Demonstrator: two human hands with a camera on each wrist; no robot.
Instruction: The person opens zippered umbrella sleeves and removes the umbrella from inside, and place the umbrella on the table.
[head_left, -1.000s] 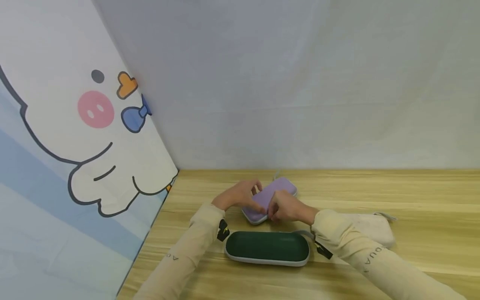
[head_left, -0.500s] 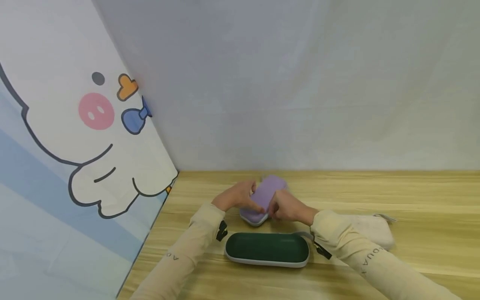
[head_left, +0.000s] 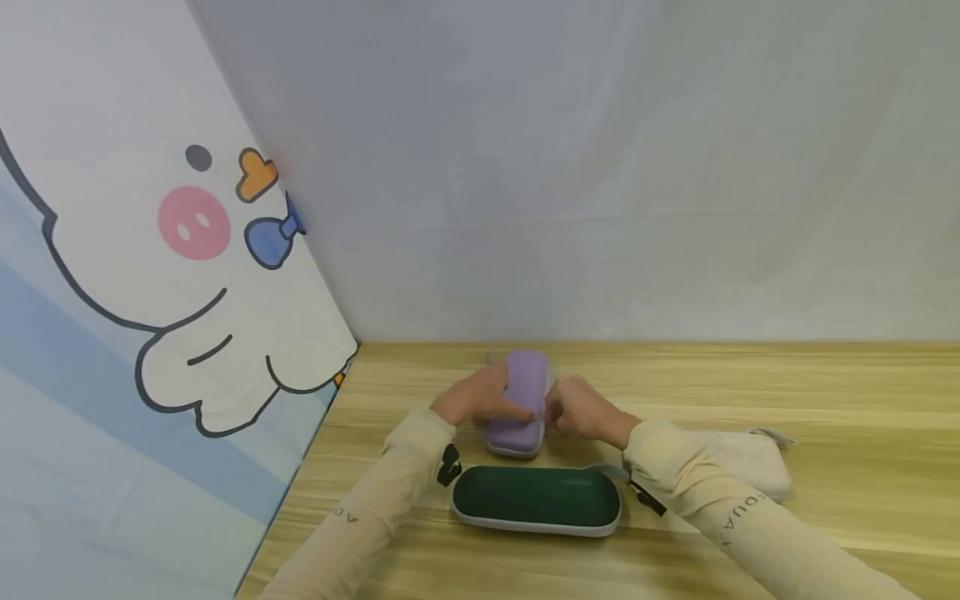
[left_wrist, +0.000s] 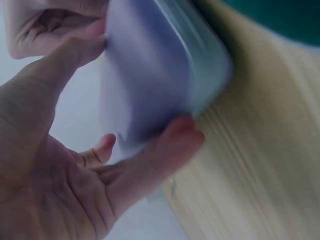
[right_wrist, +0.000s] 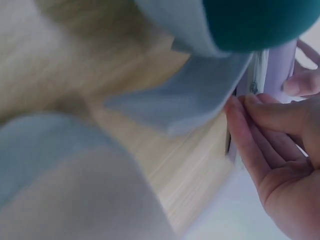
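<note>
A purple hard-shell zip case with a pale rim stands lengthwise away from me on the wooden table. My left hand grips it from the left, thumb across the top; in the left wrist view its fingers lie along the side of the purple case. At the right side my right hand has its thumb and forefinger pinched together on the zip. The right wrist view shows the fingertips right at the zip line; the zipper pull itself is mostly hidden between them.
A dark green case with a pale rim and grey strap lies just in front of both hands. An off-white case sits partly behind my right sleeve. A pale cloth backs the table, and a cartoon-printed sheet borders it at left.
The purple case has turned counterclockwise from a diagonal to nearly straight away from me, its far end swinging left. My hands have barely shifted and keep their hold.
</note>
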